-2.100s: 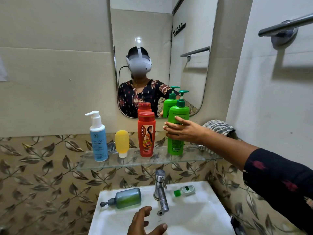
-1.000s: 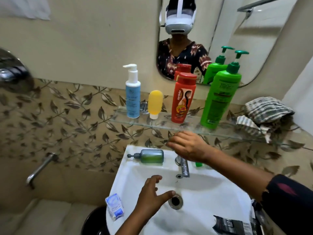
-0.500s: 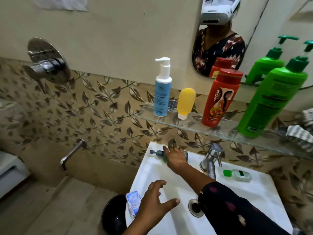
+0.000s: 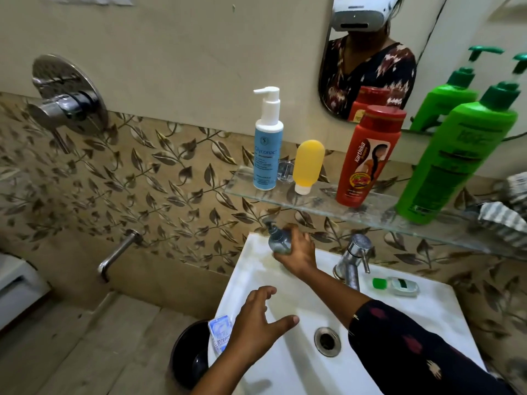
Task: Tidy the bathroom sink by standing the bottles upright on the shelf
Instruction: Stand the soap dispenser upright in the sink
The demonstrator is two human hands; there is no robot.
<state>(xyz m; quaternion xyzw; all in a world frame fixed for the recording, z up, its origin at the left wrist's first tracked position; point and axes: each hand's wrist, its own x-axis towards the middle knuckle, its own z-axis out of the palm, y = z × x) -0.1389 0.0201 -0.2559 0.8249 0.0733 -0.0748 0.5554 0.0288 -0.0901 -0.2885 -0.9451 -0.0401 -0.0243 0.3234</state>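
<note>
The small grey-green translucent pump bottle (image 4: 279, 241) was held just above the back left corner of the white ceramic sink (image 4: 288, 363), at centre frame. Its long axis was tilted, the dark pump head pointed up and to the upper left. No writing could be read on it.

On the glass shelf (image 4: 322, 201) above, four bottles were seen upright. "Glyconac" was read on the blue bottle with a white pump (image 4: 268, 143), and "Karthika" on the red shampoo bottle (image 4: 368, 161). A yellow squeeze tube (image 4: 308, 165) was stood on its cap between them. The lettering on the large green pump bottle (image 4: 456, 161) was too blurred to be read. A small clear bottle with a green cap (image 4: 397, 285) was left lying on its side right of the chrome tap (image 4: 352, 259).

The right hand (image 4: 298, 252) was wrapped around the pump bottle's body. The left hand (image 4: 258, 320) was held over the basin with fingers spread, nothing gripped.
</note>
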